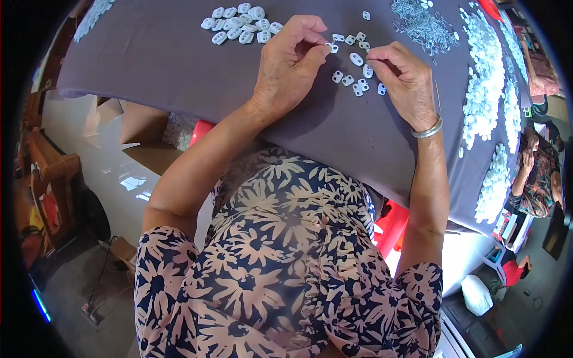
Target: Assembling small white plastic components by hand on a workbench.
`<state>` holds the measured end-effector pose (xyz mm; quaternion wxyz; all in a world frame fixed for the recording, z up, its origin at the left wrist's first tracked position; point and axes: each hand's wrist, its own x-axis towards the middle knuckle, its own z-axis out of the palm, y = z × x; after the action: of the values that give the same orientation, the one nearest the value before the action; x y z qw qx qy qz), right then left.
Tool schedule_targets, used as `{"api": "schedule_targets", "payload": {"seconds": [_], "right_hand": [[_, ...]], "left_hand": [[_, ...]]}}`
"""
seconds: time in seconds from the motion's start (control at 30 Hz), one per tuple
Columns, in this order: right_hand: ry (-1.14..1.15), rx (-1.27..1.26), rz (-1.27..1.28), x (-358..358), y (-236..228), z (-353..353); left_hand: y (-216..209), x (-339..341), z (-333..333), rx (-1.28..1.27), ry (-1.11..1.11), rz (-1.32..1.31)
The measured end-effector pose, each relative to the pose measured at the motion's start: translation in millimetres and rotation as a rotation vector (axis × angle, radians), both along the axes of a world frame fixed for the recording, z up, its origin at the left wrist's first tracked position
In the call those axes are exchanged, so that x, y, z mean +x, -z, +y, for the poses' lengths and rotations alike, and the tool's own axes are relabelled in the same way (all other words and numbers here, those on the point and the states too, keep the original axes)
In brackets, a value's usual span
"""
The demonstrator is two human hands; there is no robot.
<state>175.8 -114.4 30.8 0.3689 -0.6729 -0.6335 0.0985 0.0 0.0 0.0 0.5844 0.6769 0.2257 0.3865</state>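
Observation:
My left hand (289,68) is closed in a pinch, with a small white plastic piece (333,48) at its thumb and fingertip. To its right, my right hand (407,80), with a silvery bangle at the wrist, also pinches; whatever sits between its fingertips is too small to make out. Between and below the hands lie white oval pieces with holes (356,59) and several small two-holed white pieces (348,80) on the grey cloth. More small white pieces (350,40) lie just beyond. Left of my left hand is a cluster of assembled-looking white ovals (246,36).
A heap of thin metal pins (424,28) lies at the far right. Long heaps of white pieces (482,77) run along the table's right side. Below the table's left edge stands an open cardboard box (145,123). Another person (537,173) sits at right.

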Motion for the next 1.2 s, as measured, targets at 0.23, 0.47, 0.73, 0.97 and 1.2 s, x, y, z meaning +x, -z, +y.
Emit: {"api": "schedule_targets", "payload": {"seconds": [0.23,0.47,0.73,0.97,1.2], "right_hand": [[-0.003,0.000,-0.062,6.6,-0.4,-1.2],[0.028,-0.034,-0.156,3.3,1.1,-1.4],[0.120,-0.066,-0.244,-7.2,-0.8,-0.9],[0.103,0.032,-0.354,-21.0,1.7,0.6],[-0.047,0.076,-0.386,-15.9,0.0,-0.9]], "left_hand": [[2.3,1.8,0.3,0.038,-0.013,-0.020],[1.9,1.2,0.8,0.038,-0.004,-0.013],[1.6,2.0,-1.8,0.020,0.000,-0.016],[0.4,1.7,-4.6,0.016,0.022,-0.057],[-7.0,0.4,-8.5,-0.060,0.096,-0.068]]}}
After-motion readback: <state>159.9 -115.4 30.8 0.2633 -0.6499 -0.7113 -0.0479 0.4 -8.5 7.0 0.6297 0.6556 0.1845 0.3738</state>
